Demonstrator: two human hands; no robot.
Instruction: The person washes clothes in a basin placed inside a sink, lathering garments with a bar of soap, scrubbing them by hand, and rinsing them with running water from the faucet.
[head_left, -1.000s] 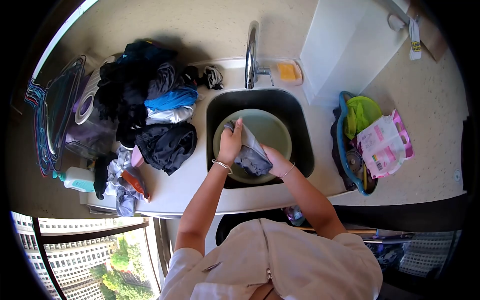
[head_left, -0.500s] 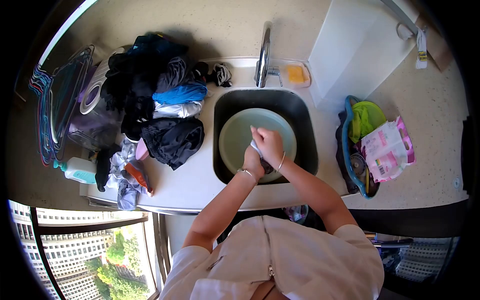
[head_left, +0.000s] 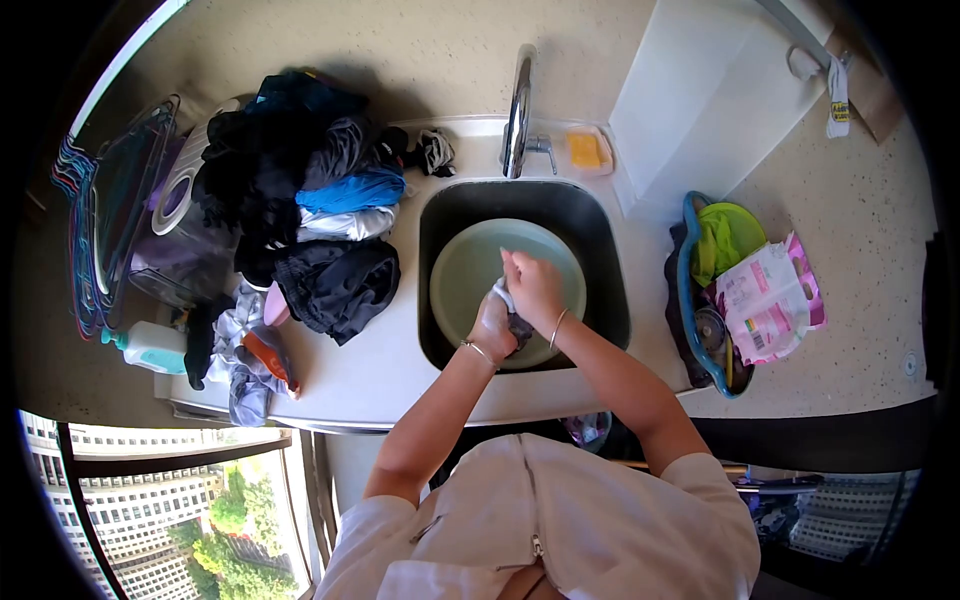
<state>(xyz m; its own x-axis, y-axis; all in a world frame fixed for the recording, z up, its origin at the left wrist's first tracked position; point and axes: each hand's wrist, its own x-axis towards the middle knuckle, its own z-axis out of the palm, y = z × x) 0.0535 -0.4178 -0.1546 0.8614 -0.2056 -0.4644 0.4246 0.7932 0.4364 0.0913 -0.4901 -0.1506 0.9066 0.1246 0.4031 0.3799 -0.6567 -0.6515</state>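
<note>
Both hands are close together over a pale green basin [head_left: 455, 250], which stands inside the dark sink [head_left: 608, 320]. Between them is a small cloth piece [head_left: 519, 328], white at the top and dark grey below, perhaps a sock; most of it is hidden. My right hand [head_left: 535, 288] is closed in a fist around its upper part. My left hand [head_left: 491, 328], with whitish suds on it, grips the cloth from the lower left, its fingers partly hidden. The basin's contents are hard to make out.
Left of the sink lies a heap of dark clothes [head_left: 270, 150], with hangers [head_left: 120, 210] and a white bottle [head_left: 157, 346] beyond. A faucet [head_left: 518, 115] and yellow soap [head_left: 584, 151] are behind. To the right sits a blue-rimmed basket [head_left: 686, 290] with a pink-white package [head_left: 765, 300].
My left hand has turned slightly against the right, and more suds and white cloth show between them. The whole view has shifted a little to the left.
</note>
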